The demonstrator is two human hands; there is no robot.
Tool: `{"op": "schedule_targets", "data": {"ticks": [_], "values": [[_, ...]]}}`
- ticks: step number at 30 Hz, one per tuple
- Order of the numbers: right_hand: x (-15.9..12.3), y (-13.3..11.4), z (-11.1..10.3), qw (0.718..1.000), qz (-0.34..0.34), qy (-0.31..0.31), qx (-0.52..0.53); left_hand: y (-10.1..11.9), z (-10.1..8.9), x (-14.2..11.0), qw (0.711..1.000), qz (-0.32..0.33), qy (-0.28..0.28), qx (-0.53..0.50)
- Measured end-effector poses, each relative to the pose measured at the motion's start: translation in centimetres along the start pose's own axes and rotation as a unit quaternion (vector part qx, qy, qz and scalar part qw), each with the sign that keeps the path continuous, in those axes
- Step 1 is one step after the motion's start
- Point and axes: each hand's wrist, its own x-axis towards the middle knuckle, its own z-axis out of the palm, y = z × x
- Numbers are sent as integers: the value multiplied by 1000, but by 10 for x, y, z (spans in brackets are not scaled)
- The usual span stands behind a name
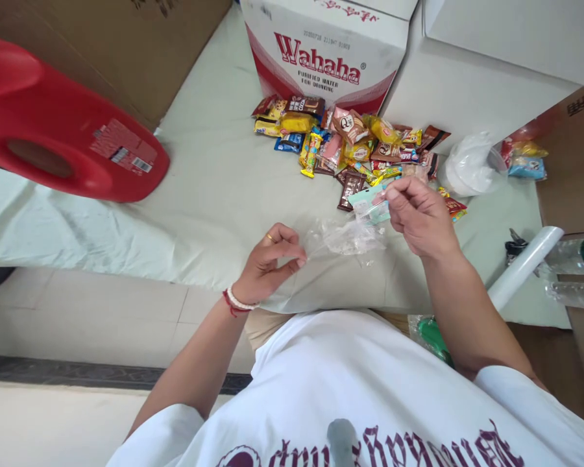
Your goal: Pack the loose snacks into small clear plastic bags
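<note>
A crumpled clear plastic bag (348, 237) stretches between my two hands above the cloth. My left hand (275, 259), with a ring and bracelets, is closed, thumb and fingertips pinching the bag's left edge. On the other side my right hand (421, 217) is closed in a pinch on a small pale green packet (363, 202); clear film hangs from this side too, and whether the packet is inside the bag I cannot tell. Just beyond lies a pile of wrapped snacks (357, 150), with a dark brown wrapped bar (351, 188) closest to the packet.
A Wahaha water carton (321, 61) stands behind the snacks, beside white boxes (467, 84). A large red jug (73, 123) is at left. To the right are a tub with white plastic (472, 165), scissors (516, 243), a plastic roll (525, 266) and clear bottles (569, 256).
</note>
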Motion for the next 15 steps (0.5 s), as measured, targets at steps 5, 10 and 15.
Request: {"op": "schedule_targets", "data": {"ticks": [5, 10, 15], "values": [[-9, -24, -15, 996, -41, 74, -25, -11, -26, 26, 991, -31, 118, 63], [-25, -32, -1, 993, -43, 112, 14, -13, 1, 42, 907, -175, 367, -114], [-40, -26, 16, 993, 19, 92, 78, -7, 57, 48, 828, -337, 327, -307]]}}
